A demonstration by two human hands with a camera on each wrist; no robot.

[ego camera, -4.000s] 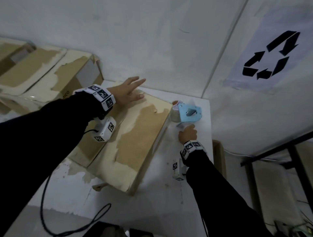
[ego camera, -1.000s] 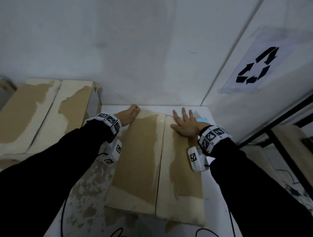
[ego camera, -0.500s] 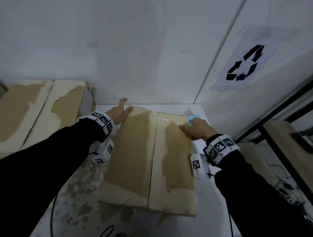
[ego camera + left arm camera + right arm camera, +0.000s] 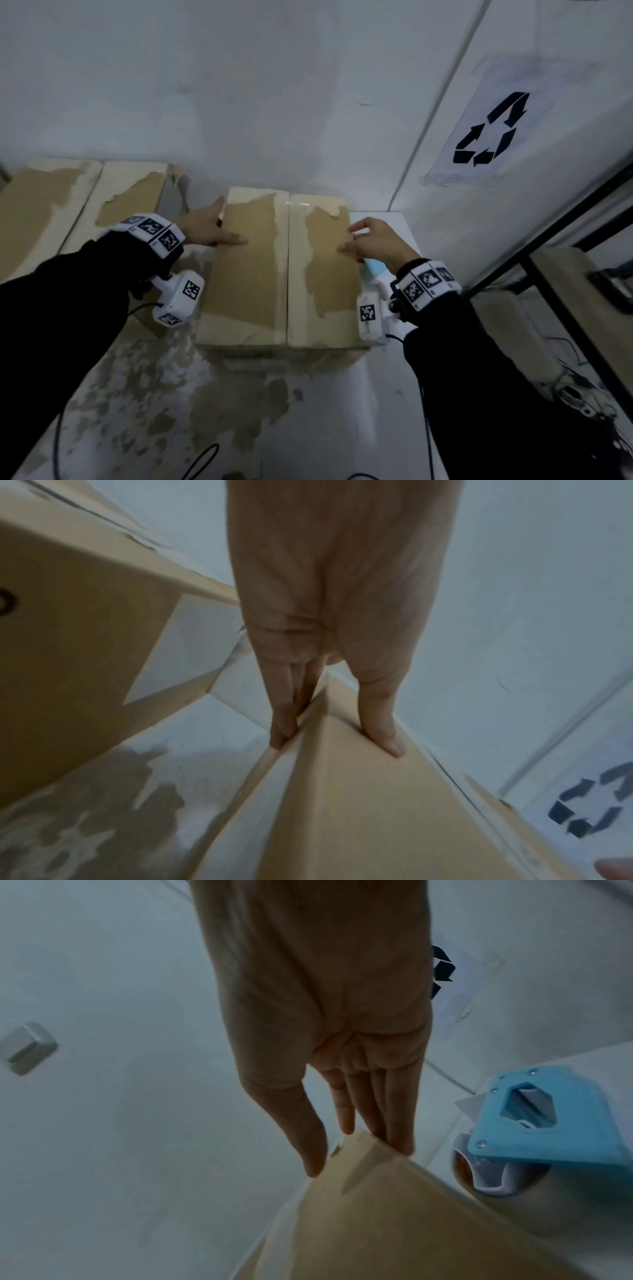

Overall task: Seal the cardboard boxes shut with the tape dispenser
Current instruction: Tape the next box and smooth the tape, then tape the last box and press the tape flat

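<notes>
- Box sits on the white table, its far end close to the wall. Both top flaps are down and meet along a centre seam; no tape is visible across the seam.
- Left hand: fingers straight and together, running down the box's left side, thumb lying flat on the top of the left flap. Left wrist view confirms: fingers on one side of the box edge, thumb on the other. Straddling the edge, not curled.
- Right hand: at the box's right edge, fingers straight, thumb resting on the top of the right flap. In the right wrist view the fingers go down past the flap corner while the thumb stays on the near side.
- Dispenser: blue, lying on the table just right of the box, below the right wrist; no hand touches it. In the head view only a blue sliver shows.
- Second box stands left of the table, against the wall.
- Recycling sign on the right-hand wall.
- Tabletop is patchy, worn brown in places.
</notes>
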